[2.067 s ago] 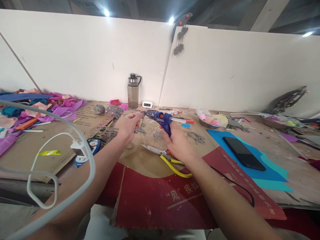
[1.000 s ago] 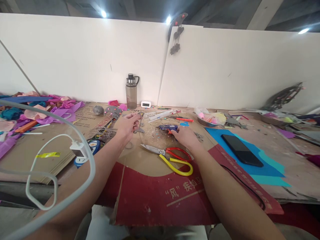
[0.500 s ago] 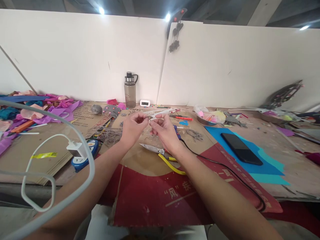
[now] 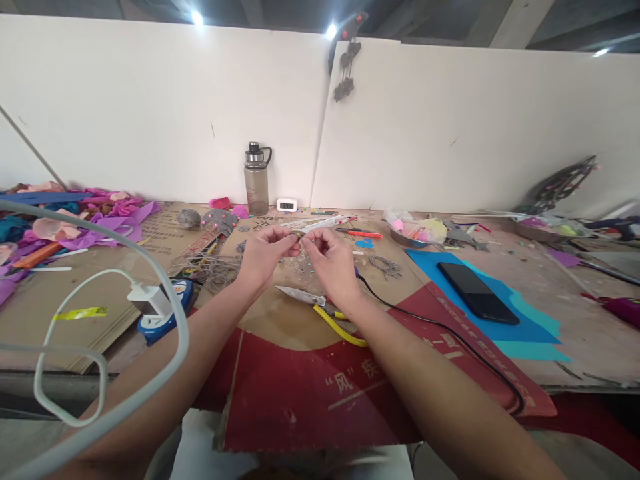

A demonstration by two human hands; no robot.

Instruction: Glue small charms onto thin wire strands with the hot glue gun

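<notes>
My left hand (image 4: 267, 255) and my right hand (image 4: 331, 261) meet fingertip to fingertip above the cardboard (image 4: 280, 337). Each is closed in a pinch. Between the fingertips is something small and greyish, too tiny to name. Scissors with yellow handles (image 4: 340, 327) lie just below my right hand, partly covered by that wrist. A tangle of grey cord (image 4: 215, 267) rests left of my left hand, and a smaller coil of grey cord (image 4: 386, 267) is right of my right hand. Small bits are scattered on the cardboard beneath the fingers.
A grey bottle (image 4: 257, 183) and a white digital clock (image 4: 287, 205) stand at the back. A phone (image 4: 477, 293) lies on blue sheets (image 4: 530, 327) at right. On the left are a power strip (image 4: 167, 313), a white cable (image 4: 183, 333) in the foreground and coloured cloth scraps (image 4: 105, 213).
Both hands stay together, with the fingers shifting slightly; the right hand has turned a little, its fingers more curled. The whole view has moved slightly.
</notes>
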